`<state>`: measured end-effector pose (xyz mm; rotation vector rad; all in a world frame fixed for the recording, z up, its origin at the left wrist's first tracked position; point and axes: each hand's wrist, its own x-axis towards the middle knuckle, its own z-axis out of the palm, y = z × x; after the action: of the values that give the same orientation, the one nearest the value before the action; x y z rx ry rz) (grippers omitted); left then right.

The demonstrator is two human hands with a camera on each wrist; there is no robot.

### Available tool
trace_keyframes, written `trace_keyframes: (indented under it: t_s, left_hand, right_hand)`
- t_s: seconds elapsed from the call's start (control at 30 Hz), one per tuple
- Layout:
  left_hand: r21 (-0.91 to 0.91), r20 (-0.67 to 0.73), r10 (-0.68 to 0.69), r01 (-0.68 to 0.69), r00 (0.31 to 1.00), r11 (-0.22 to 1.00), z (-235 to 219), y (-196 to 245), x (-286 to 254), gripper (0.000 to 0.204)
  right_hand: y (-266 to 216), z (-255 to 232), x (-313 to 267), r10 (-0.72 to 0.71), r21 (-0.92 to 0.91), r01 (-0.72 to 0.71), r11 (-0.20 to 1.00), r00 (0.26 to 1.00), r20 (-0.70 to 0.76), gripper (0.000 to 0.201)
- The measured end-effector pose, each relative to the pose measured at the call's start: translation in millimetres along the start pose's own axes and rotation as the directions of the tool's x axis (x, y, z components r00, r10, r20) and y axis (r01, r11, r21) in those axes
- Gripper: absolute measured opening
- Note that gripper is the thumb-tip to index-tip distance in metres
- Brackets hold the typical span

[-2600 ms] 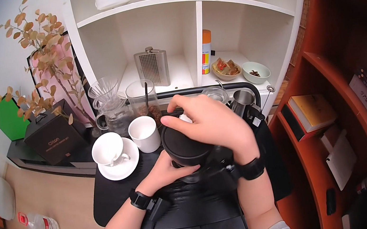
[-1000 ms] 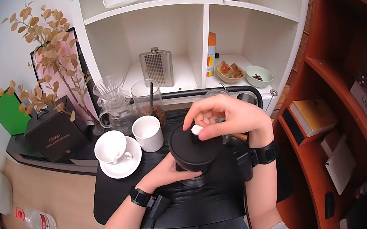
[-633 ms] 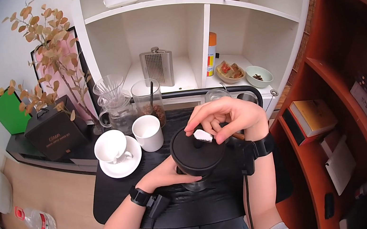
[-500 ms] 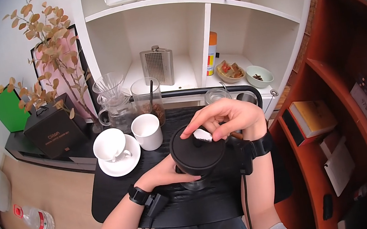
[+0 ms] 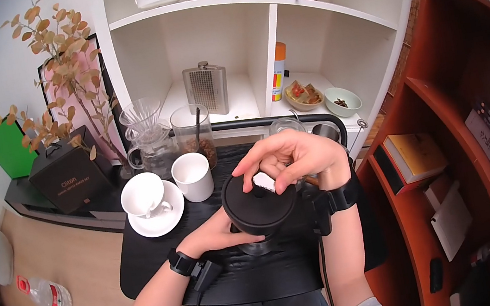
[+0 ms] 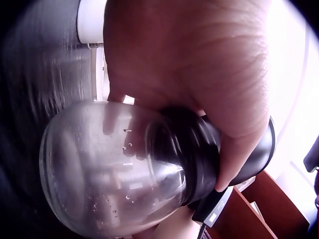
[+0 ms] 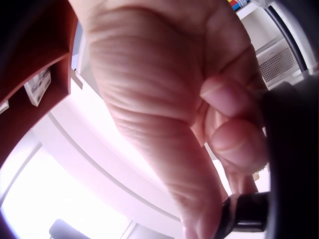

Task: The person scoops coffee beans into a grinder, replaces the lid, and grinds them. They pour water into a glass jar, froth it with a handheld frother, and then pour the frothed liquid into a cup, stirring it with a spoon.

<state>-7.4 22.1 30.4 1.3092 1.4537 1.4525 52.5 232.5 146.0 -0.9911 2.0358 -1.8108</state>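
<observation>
A black, round-lidded vessel [image 5: 257, 212] stands near the middle of the dark table, its clear glass base [image 6: 109, 169] plain in the left wrist view. Round the black collar [image 6: 199, 159] between base and upper part my left hand [image 5: 213, 233] is wrapped, thumb on the near side. Above the lid, the thumb and a finger of my right hand [image 5: 300, 160] pinch a small knob [image 5: 264, 182] that looks white from above. From the right wrist the knob [image 7: 250, 211] looks glossy black at the thumb tip; other fingers curl beside it.
Left of the vessel are a white mug [image 5: 192, 178], a tilted white cup [image 5: 141, 194] on a saucer [image 5: 157, 226], a glass dripper [image 5: 144, 121] and a glass of beans [image 5: 194, 138]. Behind my right hand are a glass lid [image 5: 285, 126] and metal cup [image 5: 325, 132].
My right hand, spread over the far side of the lid in the oldest view, has come round to the right and pinches the knob. My left hand has kept its hold.
</observation>
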Motion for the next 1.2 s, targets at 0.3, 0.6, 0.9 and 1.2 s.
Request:
trace_keyframes:
  t_s: [0.3, 0.6, 0.9, 1.2]
  left_hand:
    - [0.038, -0.012, -0.027, 0.027, 1.000, 0.999, 1.7, 10.5, 0.3, 0.050]
    - [0.123, 0.038, 0.011, -0.015, 0.999, 0.992, -0.6, -0.2, 3.7, 0.076]
    - [0.168, 0.005, 0.010, -0.011, 1.000, 0.986, -0.3, 0.3, 2.5, 0.077]
    - [0.127, 0.018, 0.034, -0.036, 0.999, 0.991, 0.6, 0.9, 3.1, 0.071]
  right_hand:
    - [-5.7, 13.6, 10.2, 0.072, -0.144, -0.085, 0.986, 0.993, -0.090, 0.053]
    - [-28.4, 34.9, 9.9, 0.097, -0.476, -0.226, 0.850, 0.955, -0.279, 0.044]
    - [-26.6, 52.2, 13.0, -0.166, -0.763, -0.226, 0.606, 0.902, -0.399, 0.042]
    - [-25.9, 73.6, 21.9, -0.288, -0.816, -0.514, 0.262, 0.766, -0.575, 0.030]
